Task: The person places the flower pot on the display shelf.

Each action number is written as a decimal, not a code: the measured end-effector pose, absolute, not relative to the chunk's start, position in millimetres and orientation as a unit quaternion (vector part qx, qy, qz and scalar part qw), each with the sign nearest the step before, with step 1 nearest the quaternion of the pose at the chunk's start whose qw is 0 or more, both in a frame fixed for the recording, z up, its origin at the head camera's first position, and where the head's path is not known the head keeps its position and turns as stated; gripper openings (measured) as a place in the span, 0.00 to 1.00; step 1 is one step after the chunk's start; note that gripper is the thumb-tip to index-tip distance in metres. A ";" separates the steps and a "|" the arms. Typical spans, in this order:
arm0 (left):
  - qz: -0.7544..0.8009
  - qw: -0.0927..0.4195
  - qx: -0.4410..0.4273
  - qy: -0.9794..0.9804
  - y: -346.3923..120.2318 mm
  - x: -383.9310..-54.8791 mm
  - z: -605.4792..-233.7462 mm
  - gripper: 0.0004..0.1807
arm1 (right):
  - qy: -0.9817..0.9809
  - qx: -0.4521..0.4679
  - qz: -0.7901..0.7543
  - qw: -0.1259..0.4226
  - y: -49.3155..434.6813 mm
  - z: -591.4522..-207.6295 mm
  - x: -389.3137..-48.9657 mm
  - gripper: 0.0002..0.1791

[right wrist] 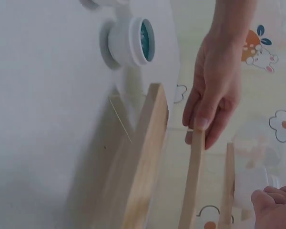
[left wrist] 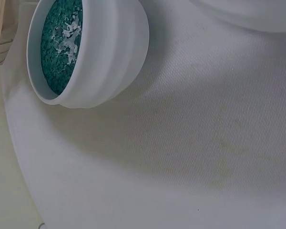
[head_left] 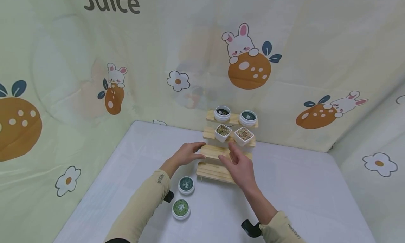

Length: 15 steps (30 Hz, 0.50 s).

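A tiered wooden stand [head_left: 218,169] of plank shelves stands on the table. My left hand [head_left: 186,154] pinches the left end of one of its lower shelves; in the right wrist view the left thumb [right wrist: 205,117] lies on the plank [right wrist: 194,171]. Above the stand's right half hovers my right hand [head_left: 242,167], thumb and index finger apart, nothing between them. Two square white pots with grainy fill, a left one [head_left: 223,131] and a right one [head_left: 244,135], sit on the shelf beyond it. The top shelf carries a dark-filled round pot [head_left: 222,113] and a teal-filled one [head_left: 248,118].
On the table left of the stand, a round pot of teal granules [head_left: 186,184] stands behind one of green granules [head_left: 181,208]. A patterned cloth [head_left: 196,46] hangs at the back and sides. Dark wrist devices [head_left: 251,229] stick out near both sleeves.
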State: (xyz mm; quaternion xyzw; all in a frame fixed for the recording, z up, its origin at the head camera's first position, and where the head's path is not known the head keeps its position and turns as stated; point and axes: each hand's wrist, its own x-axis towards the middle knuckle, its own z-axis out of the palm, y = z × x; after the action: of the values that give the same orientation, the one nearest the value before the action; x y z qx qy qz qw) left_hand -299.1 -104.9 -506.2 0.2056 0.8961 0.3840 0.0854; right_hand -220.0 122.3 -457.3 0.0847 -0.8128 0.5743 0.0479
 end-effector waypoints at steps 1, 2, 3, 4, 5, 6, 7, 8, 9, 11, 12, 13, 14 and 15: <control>0.385 0.086 0.205 0.896 -104.8 -299.4 -506.3 0.35 | -0.812 0.085 0.575 0.044 120.1 -459.4 -218.4 0.37; 0.386 0.086 0.205 0.895 -104.8 -299.7 -506.5 0.35 | -0.814 0.085 0.574 0.041 117.7 -461.5 -216.5 0.37; 0.386 0.088 0.204 0.896 -104.8 -299.9 -506.5 0.36 | -0.814 0.087 0.573 0.037 115.3 -463.3 -214.5 0.37; 0.386 0.088 0.203 0.896 -104.8 -299.9 -506.2 0.36 | -0.815 0.089 0.571 0.034 112.9 -465.2 -212.5 0.37; 0.386 0.087 0.203 0.896 -104.9 -300.0 -506.4 0.35 | -0.817 0.092 0.568 0.031 110.4 -467.1 -210.2 0.37; 0.386 0.087 0.203 0.896 -104.8 -300.1 -506.4 0.35 | -0.818 0.094 0.567 0.026 108.0 -469.2 -208.1 0.37; 0.385 0.088 0.202 0.896 -104.8 -299.9 -506.3 0.35 | -0.819 0.095 0.565 0.019 105.7 -471.4 -205.9 0.38; 0.383 0.088 0.202 0.897 -104.8 -299.7 -506.3 0.35 | -0.821 0.096 0.562 0.013 103.5 -474.1 -203.8 0.38; 0.382 0.089 0.201 0.898 -104.8 -299.5 -506.1 0.35 | -0.823 0.098 0.559 0.006 101.3 -476.6 -201.7 0.38; 0.382 0.088 0.202 0.897 -104.7 -298.7 -505.5 0.35 | -0.827 0.103 0.552 -0.005 97.3 -481.7 -197.6 0.39; 0.382 0.090 0.201 0.898 -104.6 -298.4 -505.0 0.35 | -0.830 0.105 0.547 -0.010 95.4 -484.4 -195.9 0.39; 0.382 0.090 0.200 0.898 -104.7 -298.1 -505.0 0.35 | -0.833 0.108 0.543 -0.013 93.5 -486.9 -194.1 0.39; 0.383 0.088 0.201 0.897 -104.8 -297.9 -504.9 0.35 | -0.835 0.112 0.538 -0.014 91.7 -489.7 -192.6 0.40; 0.382 0.088 0.201 0.898 -104.9 -297.7 -504.7 0.35 | -0.838 0.115 0.534 -0.017 90.0 -492.3 -191.0 0.40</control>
State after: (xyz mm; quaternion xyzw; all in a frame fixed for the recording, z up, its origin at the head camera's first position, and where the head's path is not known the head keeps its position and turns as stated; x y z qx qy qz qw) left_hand -297.7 -104.9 -504.7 0.2008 0.8978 0.3821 0.0880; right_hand -191.0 90.0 -492.3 0.1151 -0.8376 0.5337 -0.0165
